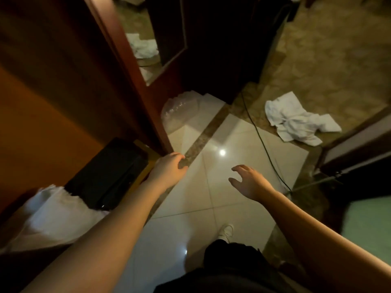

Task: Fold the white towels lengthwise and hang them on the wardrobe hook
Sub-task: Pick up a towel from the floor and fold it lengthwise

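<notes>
While both arms reach out over the tiled floor [232, 134], the left hand [169, 168] curls loosely, empty; the right hand [249, 180] spreads its fingers, empty too. One white towel [296, 119] lies crumpled on the carpet far right; another white towel [59, 216] hangs lower left.

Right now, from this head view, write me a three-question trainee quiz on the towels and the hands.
1. True or false: the crumpled white towel lies on the floor, touched by neither hand.
2. Multiple choice: the right hand is A) gripping a towel, B) open and holding nothing, C) on the black cable.
3. Fill in: the left hand is near the bottom edge of the wooden ____.

Key: 1 true; 2 B; 3 door.
</notes>
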Available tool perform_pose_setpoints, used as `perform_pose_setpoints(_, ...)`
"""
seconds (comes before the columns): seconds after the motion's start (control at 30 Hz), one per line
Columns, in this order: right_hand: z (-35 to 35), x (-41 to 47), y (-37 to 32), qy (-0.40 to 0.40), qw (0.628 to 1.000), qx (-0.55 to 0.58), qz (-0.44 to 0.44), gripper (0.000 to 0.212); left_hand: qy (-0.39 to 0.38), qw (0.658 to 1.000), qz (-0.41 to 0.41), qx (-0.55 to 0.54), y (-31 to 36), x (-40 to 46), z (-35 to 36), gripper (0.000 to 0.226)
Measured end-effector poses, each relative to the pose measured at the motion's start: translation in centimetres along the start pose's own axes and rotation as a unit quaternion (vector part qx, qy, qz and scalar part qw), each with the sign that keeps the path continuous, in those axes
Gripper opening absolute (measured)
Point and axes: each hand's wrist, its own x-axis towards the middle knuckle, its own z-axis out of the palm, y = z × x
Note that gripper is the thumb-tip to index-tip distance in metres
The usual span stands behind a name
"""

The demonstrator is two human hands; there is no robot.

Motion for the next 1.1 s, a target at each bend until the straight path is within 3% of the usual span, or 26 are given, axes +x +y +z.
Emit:
perform_pose_setpoints(0.2, -3.6, 5.2, 8.7, -0.056, 0.995, -0.008, 0.080, 0.053, -0.054, 0.997, 0.022, 0.042, 6.2, 11.2, 2.9, 0.044)
perform_pose_setpoints(0.53, -9.2, 14.0, 20.0, -0.063, 0.975, 0.029, 0.213, 0.051, -0.154, 0.983, 0.066, 0.070, 16.0, 29.9, 6.9, 0.043)
perform_pose_setpoints(0.83, -15.8, 24.5, 31.0, -0.065, 0.914, 0.129, 0.379, 0.046, -0.247, 0.946, 0.153, 0.146, 25.5, 52.3, 7.8, 0.043)
perform_pose_setpoints(1.1, -20.1, 33.8, 40.9, -0.041, 0.865, 0.239, 0.439, 0.047, -0.303, 0.908, 0.195, 0.213, 34.7, 67.8, 10.9, 0.043)
